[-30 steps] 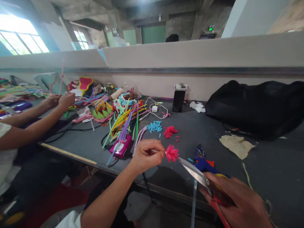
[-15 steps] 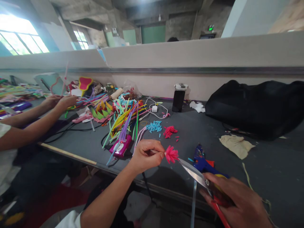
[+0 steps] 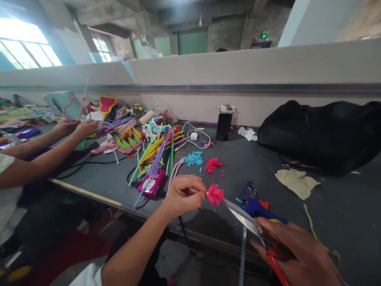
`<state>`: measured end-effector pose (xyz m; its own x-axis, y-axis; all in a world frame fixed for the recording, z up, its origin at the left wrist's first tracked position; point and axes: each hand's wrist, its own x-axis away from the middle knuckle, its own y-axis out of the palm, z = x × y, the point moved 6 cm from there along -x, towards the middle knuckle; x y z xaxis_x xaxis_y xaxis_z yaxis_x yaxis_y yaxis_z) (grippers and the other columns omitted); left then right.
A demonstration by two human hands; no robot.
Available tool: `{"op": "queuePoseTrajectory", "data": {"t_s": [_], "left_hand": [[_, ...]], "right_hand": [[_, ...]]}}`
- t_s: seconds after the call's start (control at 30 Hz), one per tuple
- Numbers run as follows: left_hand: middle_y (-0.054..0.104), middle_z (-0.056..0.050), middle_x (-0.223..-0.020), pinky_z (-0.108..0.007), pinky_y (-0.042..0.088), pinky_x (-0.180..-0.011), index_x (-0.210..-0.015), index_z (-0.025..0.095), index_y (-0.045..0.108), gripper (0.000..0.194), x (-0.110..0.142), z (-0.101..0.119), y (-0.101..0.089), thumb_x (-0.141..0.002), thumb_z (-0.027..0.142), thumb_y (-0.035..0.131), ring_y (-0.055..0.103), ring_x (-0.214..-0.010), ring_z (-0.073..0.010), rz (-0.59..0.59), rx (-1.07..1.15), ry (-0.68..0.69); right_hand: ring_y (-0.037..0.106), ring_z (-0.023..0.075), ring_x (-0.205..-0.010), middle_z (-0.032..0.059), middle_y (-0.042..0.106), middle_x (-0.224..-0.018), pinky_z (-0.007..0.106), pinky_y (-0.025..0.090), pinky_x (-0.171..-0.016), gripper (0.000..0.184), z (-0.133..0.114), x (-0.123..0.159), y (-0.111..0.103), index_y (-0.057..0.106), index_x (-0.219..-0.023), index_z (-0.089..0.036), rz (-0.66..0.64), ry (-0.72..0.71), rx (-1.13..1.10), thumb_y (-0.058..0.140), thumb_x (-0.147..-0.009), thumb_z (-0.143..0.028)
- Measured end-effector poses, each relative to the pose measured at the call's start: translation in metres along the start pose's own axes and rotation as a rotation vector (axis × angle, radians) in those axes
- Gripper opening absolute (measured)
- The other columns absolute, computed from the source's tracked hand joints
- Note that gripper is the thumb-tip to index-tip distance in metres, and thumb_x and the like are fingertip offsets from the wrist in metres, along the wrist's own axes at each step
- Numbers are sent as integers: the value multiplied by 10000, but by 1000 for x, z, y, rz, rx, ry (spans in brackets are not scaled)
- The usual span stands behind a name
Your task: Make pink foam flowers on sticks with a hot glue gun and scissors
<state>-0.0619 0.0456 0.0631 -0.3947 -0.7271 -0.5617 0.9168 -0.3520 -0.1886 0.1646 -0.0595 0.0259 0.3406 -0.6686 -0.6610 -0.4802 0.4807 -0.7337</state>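
Note:
My left hand [image 3: 182, 194] pinches the stem of a small pink fringed flower [image 3: 214, 194], held just above the near edge of the dark table [image 3: 238, 167]. My right hand [image 3: 297, 256] grips red-handled scissors [image 3: 253, 224]; their blade tips rest against the flower's right side. A blue glue gun [image 3: 253, 202] lies on the table just behind the scissors. Small piles of cut blue pieces [image 3: 193, 158] and pink pieces [image 3: 212, 164] lie beyond the flower.
A heap of coloured strips [image 3: 154, 147] and a magenta device [image 3: 151, 184] lie left of my hand. Another person's hands [image 3: 76, 128] work at far left. Behind stand a black flask [image 3: 224, 122], a black bag [image 3: 321, 133], a beige cloth [image 3: 296, 182] and a low wall.
Almost nothing has shifted: the flower and scissors stay together, sinking a few pixels. The other person's hands at the left moved slightly right.

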Motion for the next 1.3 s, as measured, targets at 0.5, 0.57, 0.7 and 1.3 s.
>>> {"op": "queuePoseTrajectory", "data": {"t_s": [0.5, 0.57, 0.7, 1.3], "left_hand": [[494, 13, -511, -193, 267, -439, -600, 129, 616, 194, 0, -2, 1, -775, 204, 654, 390, -456, -67, -7, 17, -4], [494, 12, -509, -195, 266, -438, -599, 129, 621, 189, 0, -2, 1, -769, 202, 654, 387, -454, -67, -8, 21, -3], [491, 10, -511, -199, 264, -438, -596, 128, 622, 186, 0, -1, 1, -766, 197, 652, 383, -459, -69, -8, 23, -5], [483, 17, -508, -200, 263, -438, -601, 130, 619, 179, 0, 1, 1, -771, 177, 647, 389, -459, -70, -23, 33, 23]], "right_hand": [[679, 104, -566, -22, 740, -741, 188, 510, -571, 213, 2, 1, 1, 655, -1017, -220, 16, 6, -28, 647, -823, -307], [680, 105, -566, -23, 741, -745, 187, 510, -567, 225, 2, 1, 1, 652, -1026, -221, 17, 6, -28, 652, -817, -306], [676, 104, -546, -32, 730, -711, 184, 507, -542, 211, 1, 0, 0, 651, -1017, -225, 12, 18, -18, 638, -832, -325], [678, 117, -564, -17, 732, -737, 204, 506, -552, 243, 0, -2, -1, 635, -1045, -221, -5, 2, 8, 634, -838, -346]]}}
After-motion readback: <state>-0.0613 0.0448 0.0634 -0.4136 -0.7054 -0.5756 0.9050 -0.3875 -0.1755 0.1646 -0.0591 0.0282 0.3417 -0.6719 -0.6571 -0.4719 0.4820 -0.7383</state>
